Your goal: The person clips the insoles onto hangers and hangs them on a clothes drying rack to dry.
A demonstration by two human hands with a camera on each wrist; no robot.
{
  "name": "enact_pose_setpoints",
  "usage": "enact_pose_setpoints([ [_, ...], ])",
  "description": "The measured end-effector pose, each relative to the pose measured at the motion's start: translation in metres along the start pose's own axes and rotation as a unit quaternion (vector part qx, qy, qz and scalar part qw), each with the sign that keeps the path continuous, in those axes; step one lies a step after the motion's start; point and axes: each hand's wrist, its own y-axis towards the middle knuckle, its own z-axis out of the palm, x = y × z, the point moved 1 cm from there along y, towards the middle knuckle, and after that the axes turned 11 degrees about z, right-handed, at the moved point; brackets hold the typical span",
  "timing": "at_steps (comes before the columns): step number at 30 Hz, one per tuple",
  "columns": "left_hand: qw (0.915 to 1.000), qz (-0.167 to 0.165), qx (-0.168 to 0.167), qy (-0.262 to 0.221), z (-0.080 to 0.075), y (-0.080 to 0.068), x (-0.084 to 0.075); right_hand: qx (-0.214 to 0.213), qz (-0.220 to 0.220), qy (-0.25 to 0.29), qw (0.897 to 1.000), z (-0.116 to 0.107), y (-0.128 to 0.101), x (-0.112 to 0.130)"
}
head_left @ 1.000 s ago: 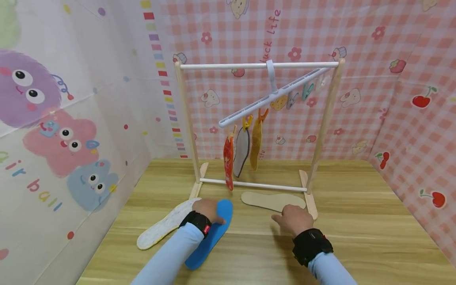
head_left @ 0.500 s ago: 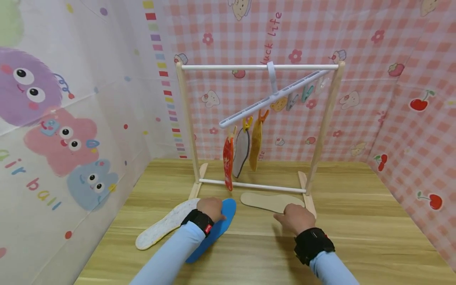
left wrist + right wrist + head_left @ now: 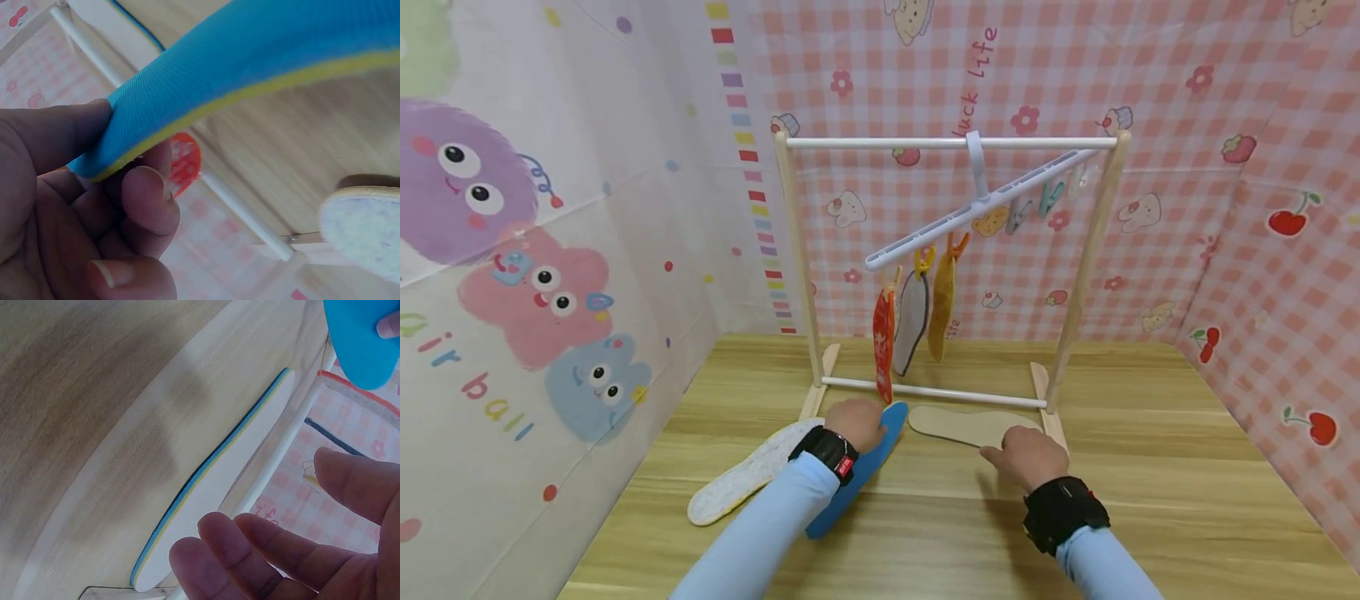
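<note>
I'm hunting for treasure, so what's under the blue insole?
Wooden tabletop shows beside the blue insole, which the left grip pinches. The patch straight beneath is covered; I can't tell what's there.

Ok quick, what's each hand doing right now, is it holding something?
Left hand: closed, pinching the blue insole.
Right hand: open, holding nothing, by the cream insole.

Before the rack (image 3: 1085,283), the insole (image 3: 863,477) in the left hand (image 3: 855,423) is between two insoles (image 3: 752,471) (image 3: 951,423) on the table (image 3: 1172,467).
</note>
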Motion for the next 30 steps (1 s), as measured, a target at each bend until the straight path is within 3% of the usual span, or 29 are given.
enact_pose_setpoints([
  [6,0.9993,-0.005,-0.035,-0.01,-0.011,0.005,-0.006,0.0,-0.004,0.0,1.0,-0.002,0.002,-0.001],
  [30,0.9951,0.024,-0.088,-0.037,-0.046,0.039,-0.026,-0.003,-0.026,-0.032,0.999,-0.028,0.014,0.001],
])
